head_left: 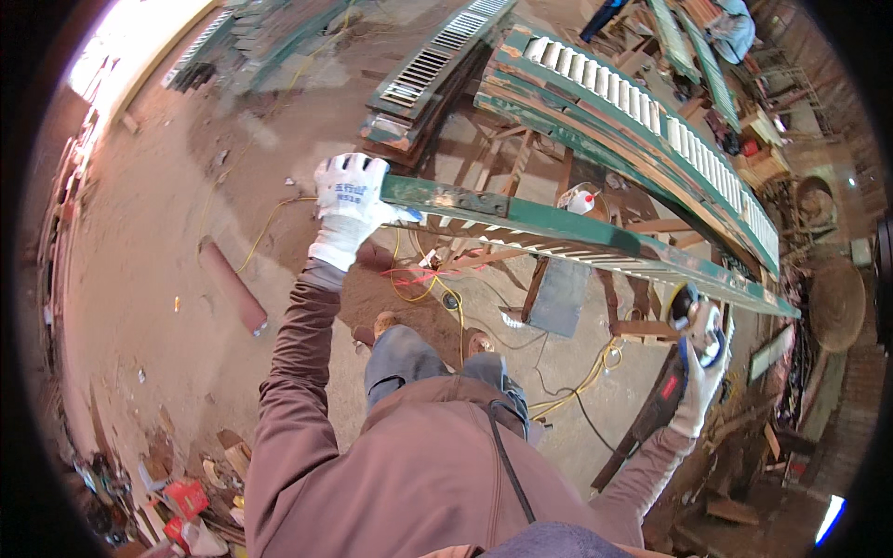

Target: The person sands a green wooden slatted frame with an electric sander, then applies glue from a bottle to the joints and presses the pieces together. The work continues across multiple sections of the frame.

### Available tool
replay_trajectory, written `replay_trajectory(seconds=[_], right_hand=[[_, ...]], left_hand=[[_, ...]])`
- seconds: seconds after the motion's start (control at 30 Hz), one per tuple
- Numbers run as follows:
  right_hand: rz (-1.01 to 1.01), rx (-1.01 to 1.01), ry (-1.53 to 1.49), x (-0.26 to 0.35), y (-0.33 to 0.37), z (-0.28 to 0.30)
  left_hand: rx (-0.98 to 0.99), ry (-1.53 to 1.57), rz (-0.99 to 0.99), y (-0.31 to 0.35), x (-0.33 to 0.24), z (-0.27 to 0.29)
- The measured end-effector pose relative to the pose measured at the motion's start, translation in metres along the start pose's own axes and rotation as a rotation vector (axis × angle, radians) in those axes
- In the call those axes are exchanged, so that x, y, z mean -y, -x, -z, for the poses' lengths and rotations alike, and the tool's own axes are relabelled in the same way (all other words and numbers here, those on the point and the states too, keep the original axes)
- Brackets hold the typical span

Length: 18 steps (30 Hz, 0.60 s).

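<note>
My left hand, in a white work glove with blue marks, is closed around the left end of a long green louvred shutter. The shutter stands on its edge, slats toward me, with bare wood showing along the underside of its frame. Over on the right, my right hand, also gloved, grips an angle grinder with a dark body. Its round disc is at the shutter's near edge; whether it touches, I cannot tell. My fingers partly hide the tool's head.
More green shutters are stacked beyond on a wooden stand, with another pile to its left. Yellow cords snake over the dusty floor near my feet. A brown cylinder lies at left; scraps and a red box fill the lower left.
</note>
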State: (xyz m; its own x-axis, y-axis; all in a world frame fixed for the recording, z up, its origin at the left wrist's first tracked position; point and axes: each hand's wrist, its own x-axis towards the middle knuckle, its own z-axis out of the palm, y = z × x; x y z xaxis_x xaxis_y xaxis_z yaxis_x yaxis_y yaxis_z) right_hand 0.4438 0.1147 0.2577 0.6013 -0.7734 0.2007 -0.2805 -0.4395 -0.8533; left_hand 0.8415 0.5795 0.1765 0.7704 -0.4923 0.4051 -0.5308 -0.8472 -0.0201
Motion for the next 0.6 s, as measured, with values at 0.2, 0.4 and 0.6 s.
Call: replay_trajectory(seconds=[0.2, 0.4, 0.6], right_hand=[[0.014, 0.183, -0.008, 0.088, 0.026, -0.106], [0.178, 0.289, 0.249, 0.128, 0.020, -0.181], [0.254, 0.368, 0.372, 0.169, 0.014, -0.238]], left_hand=[[0.069, 0.199, -0.049, -0.003, 0.015, -0.012], [-0.005, 0.527, 0.099, -0.002, 0.046, -0.024], [-0.071, 0.732, 0.142, 0.001, 0.053, -0.043]])
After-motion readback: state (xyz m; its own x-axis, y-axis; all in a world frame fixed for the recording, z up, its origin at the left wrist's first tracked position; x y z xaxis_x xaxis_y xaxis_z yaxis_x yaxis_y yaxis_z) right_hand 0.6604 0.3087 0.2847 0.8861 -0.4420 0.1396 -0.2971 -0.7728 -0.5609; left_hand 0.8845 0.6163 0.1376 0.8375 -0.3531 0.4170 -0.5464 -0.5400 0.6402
